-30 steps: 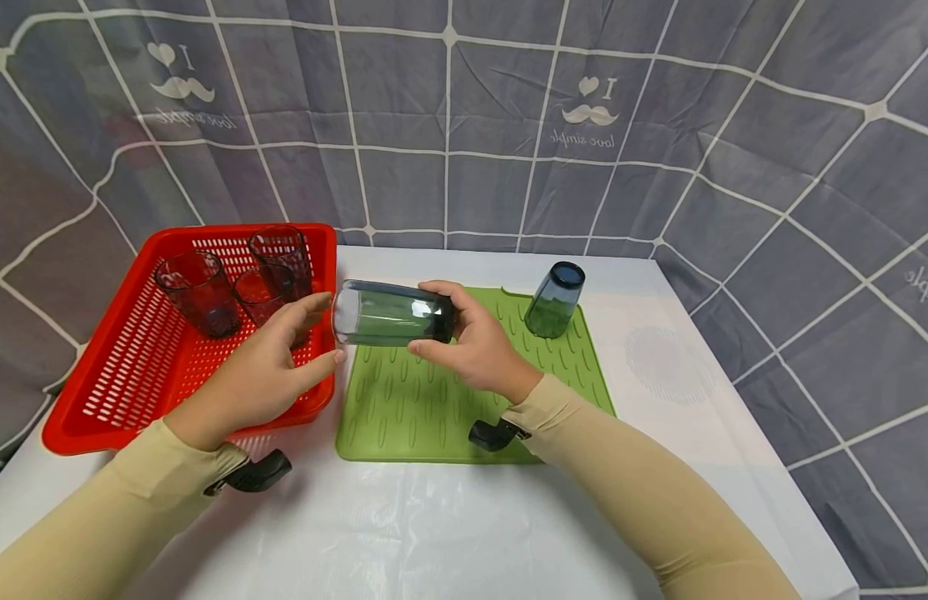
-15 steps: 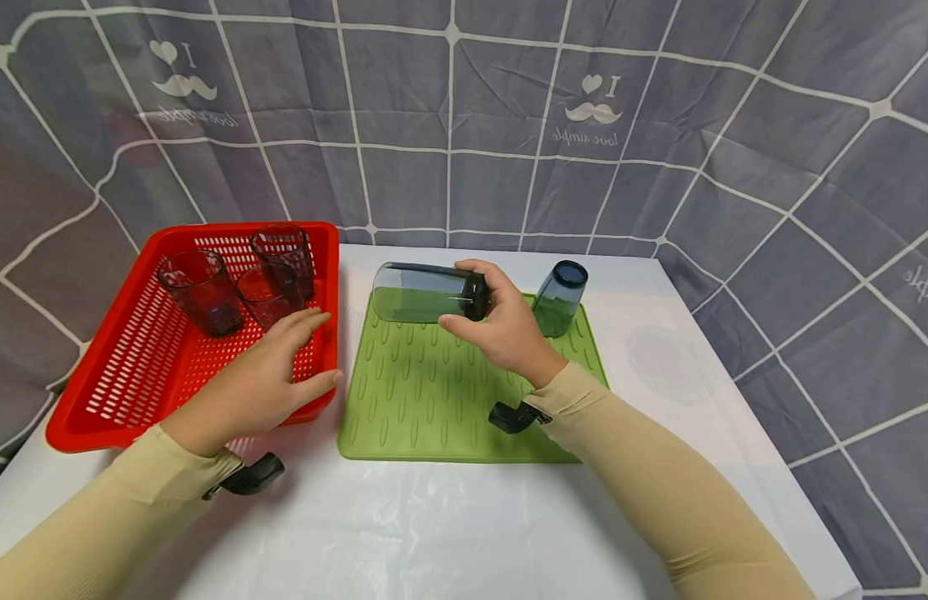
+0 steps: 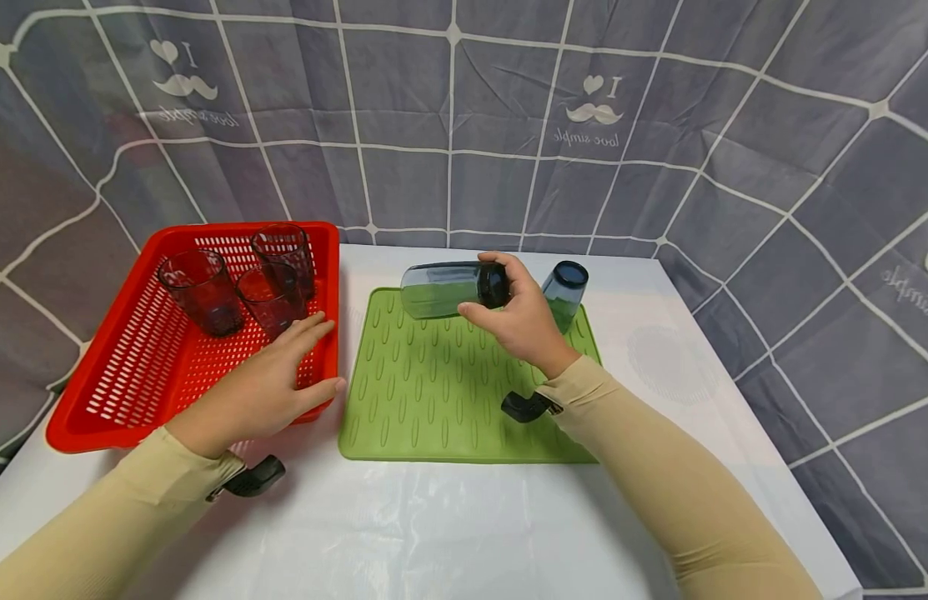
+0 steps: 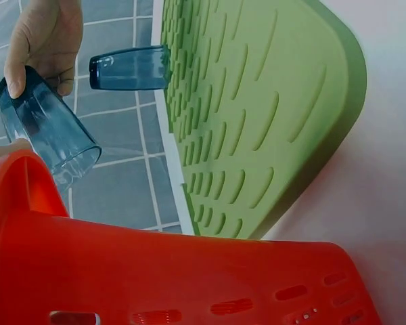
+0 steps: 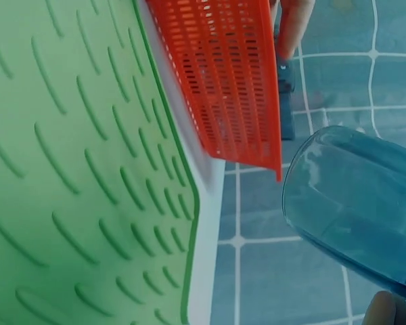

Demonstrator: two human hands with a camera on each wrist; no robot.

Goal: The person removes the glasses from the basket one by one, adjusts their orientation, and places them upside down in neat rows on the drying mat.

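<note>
The left hand (image 3: pixel 264 392) lies at the red plastic basket's (image 3: pixel 330 275) right rim, fingers loosely extended, holding nothing — whether it touches is unclear. Over the green ribbed drying mat (image 3: pixel 433 408), the right hand (image 3: pixel 527 317) grips a blue tumbler (image 3: pixel 443 290) near its thick base, sideways, mouth toward the basket. Farther back: three glasses (image 3: pixel 201 296) inside the basket, and an upturned blue tumbler (image 3: pixel 570 287) on the mat.

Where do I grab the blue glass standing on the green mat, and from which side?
Grip the standing glass by its dark base, probably from above and the right: it stands mouth down on the green mat, base uppermost, and the right hand, holding another glass, overlaps its left side in the head view.
</note>
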